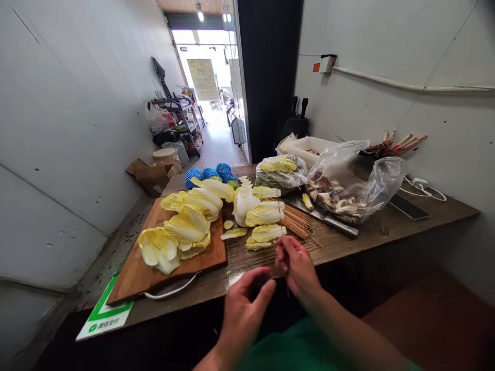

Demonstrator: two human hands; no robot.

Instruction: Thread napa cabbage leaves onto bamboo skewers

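Note:
My left hand [247,304] hovers at the table's front edge, its thumb and fingers curved apart with nothing visible between them. Just right of it, my right hand [296,263] is closed in a pinch; whatever it may hold is too small or hidden to make out. Beyond its fingertips lie cut napa cabbage pieces [266,233], some with stick ends showing at the stem side. A bundle of thin wooden skewers [296,221] lies behind the right hand. Loose cabbage leaves [189,226] cover much of the wooden cutting board [214,250] on the left.
A cleaver with a metal handle [342,225] lies right of the skewers, before a plastic bag of mushrooms [340,198]. Behind are a bagged cabbage [280,178] and a white bin [309,147]. A phone [409,207] rests at right; blue-netted produce [211,174] stands behind the board.

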